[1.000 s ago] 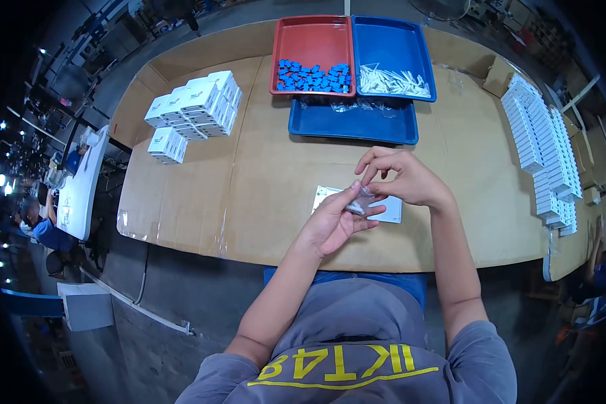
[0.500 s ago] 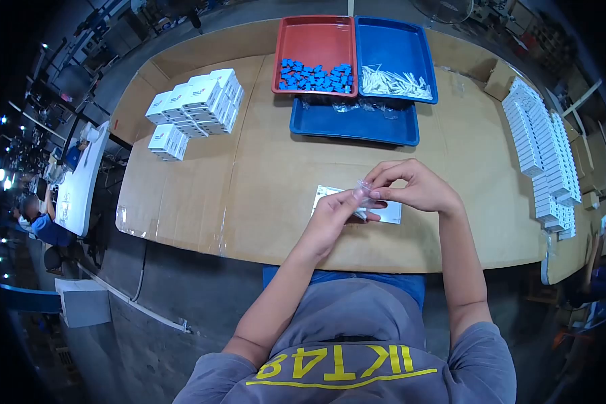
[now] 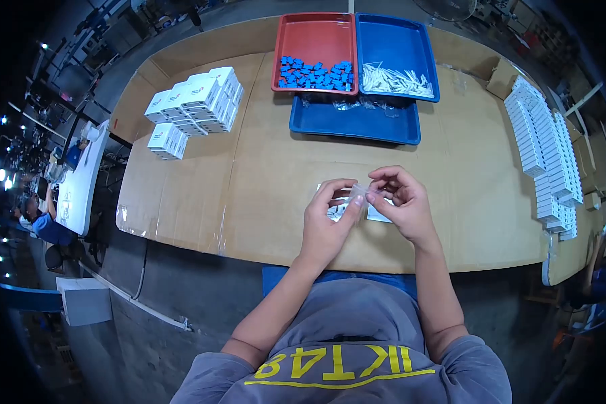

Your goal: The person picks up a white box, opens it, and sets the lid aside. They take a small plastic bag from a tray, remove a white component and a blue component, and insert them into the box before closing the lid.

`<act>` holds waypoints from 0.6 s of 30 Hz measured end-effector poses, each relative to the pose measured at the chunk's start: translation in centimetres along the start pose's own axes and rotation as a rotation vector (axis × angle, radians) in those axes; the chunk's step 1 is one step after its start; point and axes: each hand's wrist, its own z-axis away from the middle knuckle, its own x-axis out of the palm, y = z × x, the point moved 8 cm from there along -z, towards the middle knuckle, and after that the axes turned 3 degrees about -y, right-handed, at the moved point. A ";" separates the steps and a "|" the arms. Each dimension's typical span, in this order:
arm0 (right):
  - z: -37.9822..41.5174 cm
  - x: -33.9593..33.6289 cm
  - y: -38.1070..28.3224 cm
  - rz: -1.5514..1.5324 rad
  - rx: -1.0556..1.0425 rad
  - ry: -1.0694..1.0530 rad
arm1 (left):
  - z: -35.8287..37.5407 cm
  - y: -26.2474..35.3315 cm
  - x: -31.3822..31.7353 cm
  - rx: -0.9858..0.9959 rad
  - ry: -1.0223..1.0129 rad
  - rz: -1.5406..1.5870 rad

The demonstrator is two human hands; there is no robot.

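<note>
Above the near part of the cardboard-covered table, both hands hold a small clear plastic bag [image 3: 359,193]. My left hand [image 3: 326,221] is closed on its left side, thumb pressed against the film. At the bag's right edge, my right hand [image 3: 405,207] pinches the film between thumb and fingers, the other fingers curled. Beneath the hands lies a flat white piece [image 3: 378,213], mostly covered by them. Whether anything is inside the bag is hard to make out.
A red tray [image 3: 316,39] holds small blue pieces, and a blue tray [image 3: 395,47] holds thin white sticks. Another blue tray [image 3: 353,125] sits before them. White boxes [image 3: 198,94] are stacked at left, and more white stacks [image 3: 542,151] line the right edge.
My right hand has come down and closer, its wrist shifting left. My left hand has turned more upright, and the bag now shows stretched between the fingers of both hands.
</note>
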 end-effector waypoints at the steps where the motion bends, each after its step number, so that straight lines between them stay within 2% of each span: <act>1: 0.1 0.3 0.1 0.014 0.018 -0.022 | 0.0 0.3 -0.2 0.028 0.043 0.040; 4: 0.5 0.9 0.0 0.003 0.045 -0.045 | 0.4 -1.4 0.1 -0.078 -0.009 0.219; 10: 0.9 0.6 2.1 -0.097 0.108 0.109 | 0.7 -3.0 -0.2 -0.130 0.116 0.469; 12: 1.2 0.3 3.3 -0.129 0.172 0.114 | 0.6 -3.1 -0.2 -0.135 0.106 0.467; 18: 1.0 0.3 3.3 -0.120 0.123 0.117 | 0.5 -3.3 -0.1 -0.181 0.095 0.490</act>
